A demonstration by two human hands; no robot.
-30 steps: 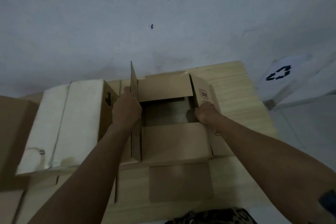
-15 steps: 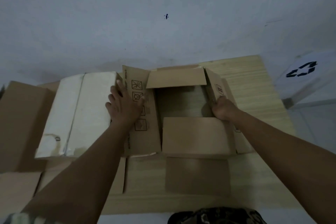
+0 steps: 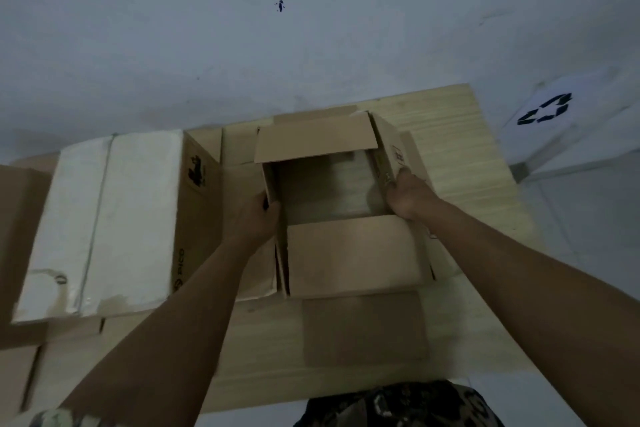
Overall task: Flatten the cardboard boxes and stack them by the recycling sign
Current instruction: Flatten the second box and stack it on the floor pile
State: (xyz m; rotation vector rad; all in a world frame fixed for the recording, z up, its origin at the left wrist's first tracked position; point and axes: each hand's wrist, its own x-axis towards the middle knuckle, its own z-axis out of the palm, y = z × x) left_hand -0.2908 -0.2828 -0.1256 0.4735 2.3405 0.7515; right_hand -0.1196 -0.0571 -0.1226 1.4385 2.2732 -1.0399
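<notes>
Pale wood table (image 3: pixel 460 149) pushed against a grey-white wall, dim light. Open cardboard box (image 3: pixel 353 253) sits mid-table, straight ahead of the person, top flaps spread; the table shows through where a bottom would be. Far flap tilts up toward the wall, near flap lies out flat toward the person. Left hand (image 3: pixel 254 218) grips the box's left wall at its top edge, thumb inside, fingers outside. Right hand (image 3: pixel 408 196) grips the right wall the same way, fingers curled over the edge beside the printed side flap. So the box is between the two hands, both touching it, both forearms reaching in from the lower frame. Just left of the box stands a taller brown box (image 3: pixel 197 211) with black print on its side and white wrapping (image 3: pixel 104 218) over its top; the left forearm crosses in front of its lower corner. More brown cardboard (image 3: pixel 17 229) at the far left edge, partly cut off. Flat cardboard piece (image 3: pixel 363 329) lies on the table just in front of the open box. Recycling sign (image 3: pixel 543 111), white sheet with black arrows, is off the table at upper right, well apart from the box. Camouflage-pattern clothing (image 3: pixel 398 406) at bottom edge.
</notes>
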